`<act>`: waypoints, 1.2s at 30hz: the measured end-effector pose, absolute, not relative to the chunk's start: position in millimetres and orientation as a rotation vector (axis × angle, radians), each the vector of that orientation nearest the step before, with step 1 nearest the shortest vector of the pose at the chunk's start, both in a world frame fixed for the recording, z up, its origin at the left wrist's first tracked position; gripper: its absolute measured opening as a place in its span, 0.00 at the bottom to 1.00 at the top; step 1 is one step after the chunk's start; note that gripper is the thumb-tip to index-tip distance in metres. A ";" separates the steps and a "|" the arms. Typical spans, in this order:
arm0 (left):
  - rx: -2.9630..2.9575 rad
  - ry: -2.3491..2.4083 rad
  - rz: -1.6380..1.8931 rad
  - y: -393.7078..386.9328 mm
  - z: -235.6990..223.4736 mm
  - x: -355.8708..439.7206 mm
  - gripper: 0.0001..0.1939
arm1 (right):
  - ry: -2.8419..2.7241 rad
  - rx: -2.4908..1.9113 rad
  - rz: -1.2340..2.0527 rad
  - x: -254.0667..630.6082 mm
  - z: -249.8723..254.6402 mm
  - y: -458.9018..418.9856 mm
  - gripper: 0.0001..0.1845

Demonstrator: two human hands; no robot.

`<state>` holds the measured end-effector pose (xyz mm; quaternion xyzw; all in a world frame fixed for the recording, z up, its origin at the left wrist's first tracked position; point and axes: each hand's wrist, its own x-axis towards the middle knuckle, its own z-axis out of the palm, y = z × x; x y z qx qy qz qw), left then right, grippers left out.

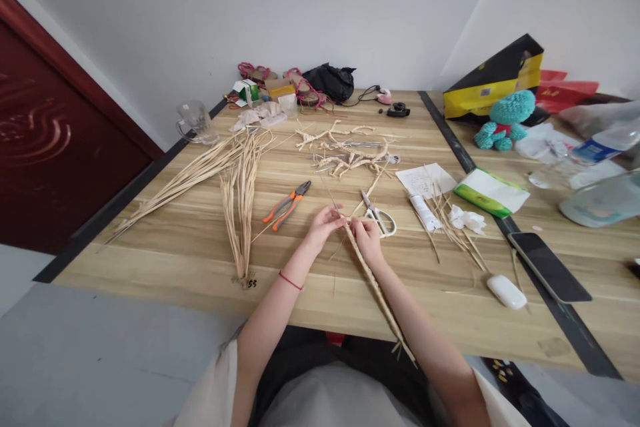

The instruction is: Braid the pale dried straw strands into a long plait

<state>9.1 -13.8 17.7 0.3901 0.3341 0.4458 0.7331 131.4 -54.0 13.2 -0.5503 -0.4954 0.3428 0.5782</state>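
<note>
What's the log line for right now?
left hand: on braided strand | right hand: on same strand | near right hand: scissors | pliers: on table

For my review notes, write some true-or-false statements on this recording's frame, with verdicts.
1. The left hand and right hand both hold the braided strip. True.
2. The pliers lie right of the scissors. False: they lie left of them.
3. The turquoise doll sits in front of the black and yellow bag. True.
4. The glass mug is beside the doll. False: it is at the table's left side.
</note>
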 end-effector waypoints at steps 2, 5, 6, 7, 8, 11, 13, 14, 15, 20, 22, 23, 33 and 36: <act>0.854 0.744 0.978 -13.9 17.4 8.7 0.26 | -1.163 -1.285 0.791 131.6 13.1 -54.3 0.19; 0.845 0.752 0.959 -13.5 15.5 7.5 0.26 | -1.175 -1.264 0.798 131.8 12.3 -54.2 0.19; 0.844 0.755 0.950 -13.2 14.4 7.1 0.26 | -1.179 -1.256 0.803 131.7 11.9 -54.1 0.19; 0.841 0.759 0.943 -12.8 13.3 6.7 0.26 | -1.185 -1.251 0.808 131.7 11.4 -53.9 0.19; 0.836 0.766 0.941 -12.4 12.1 6.4 0.26 | -1.190 -1.250 0.810 131.5 10.8 -53.9 0.19; 0.812 0.790 0.946 -11.5 9.6 6.1 0.23 | -1.212 -1.254 0.818 131.0 9.6 -54.2 0.20; 0.806 0.788 0.936 -11.4 9.3 6.4 0.19 | -1.220 -1.249 0.820 130.7 9.5 -54.9 0.20; 0.810 0.776 0.925 -11.4 9.4 6.5 0.18 | -1.219 -1.246 0.819 130.6 9.5 -55.3 0.20; 0.815 0.761 0.912 -11.4 9.4 6.5 0.17 | -1.213 -1.243 0.822 130.7 9.6 -55.7 0.20; 0.845 0.717 0.852 -9.3 6.3 3.9 0.17 | -1.132 -1.246 0.872 132.3 8.0 -55.1 0.19; 0.845 0.693 0.828 -7.8 3.7 1.7 0.18 | -1.095 -1.260 0.891 133.5 6.1 -53.4 0.19; 0.844 0.675 0.819 -7.2 2.7 0.5 0.18 | -1.078 -1.266 0.907 134.1 4.9 -52.3 0.20; 0.786 0.625 0.789 -7.1 2.1 -2.3 0.14 | -1.027 -1.242 1.048 136.6 -6.3 -46.4 0.20; 0.762 0.630 0.831 -6.5 -0.7 -0.9 0.12 | -1.048 -1.260 1.026 135.8 -5.9 -46.5 0.20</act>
